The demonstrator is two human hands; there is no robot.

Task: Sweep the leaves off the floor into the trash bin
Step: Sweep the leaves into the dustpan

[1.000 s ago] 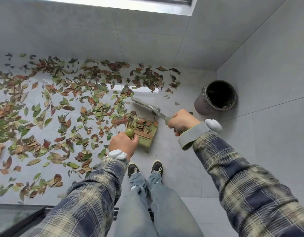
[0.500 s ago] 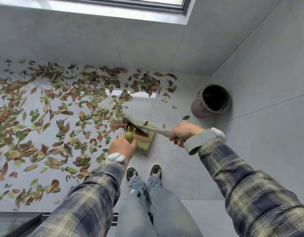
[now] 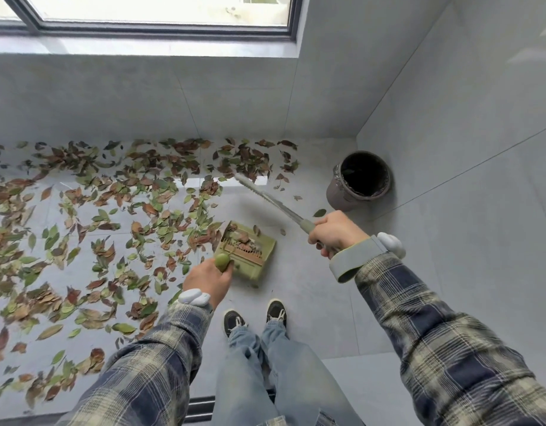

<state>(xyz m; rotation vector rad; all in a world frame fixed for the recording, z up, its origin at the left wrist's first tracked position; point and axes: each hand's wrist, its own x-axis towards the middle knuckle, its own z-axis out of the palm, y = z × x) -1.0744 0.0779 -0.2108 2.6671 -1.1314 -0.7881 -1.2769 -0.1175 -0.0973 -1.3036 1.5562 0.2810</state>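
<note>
Green and brown leaves [image 3: 118, 210] cover the grey tiled floor from the left to the middle. A green dustpan [image 3: 250, 252] stands on the floor just ahead of my feet, with some leaves in it. My left hand [image 3: 208, 279] grips the round green top of its upright handle [image 3: 221, 262]. My right hand [image 3: 334, 232] grips a grey broom handle [image 3: 274, 202], whose far end points up-left over the leaves near the wall. A dark round trash bin [image 3: 359, 181] stands in the far right corner, to the right of the broom.
Grey tiled walls close the space ahead and on the right, with a window [image 3: 161, 13] above. My two shoes [image 3: 254, 315] stand on bare floor behind the dustpan. A dark threshold strip [image 3: 201, 407] runs along the near edge.
My right hand has swung the broom from across the dustpan mouth up and away toward the far wall. My head has tilted up, so the window shows. The left hand stays on the dustpan handle.
</note>
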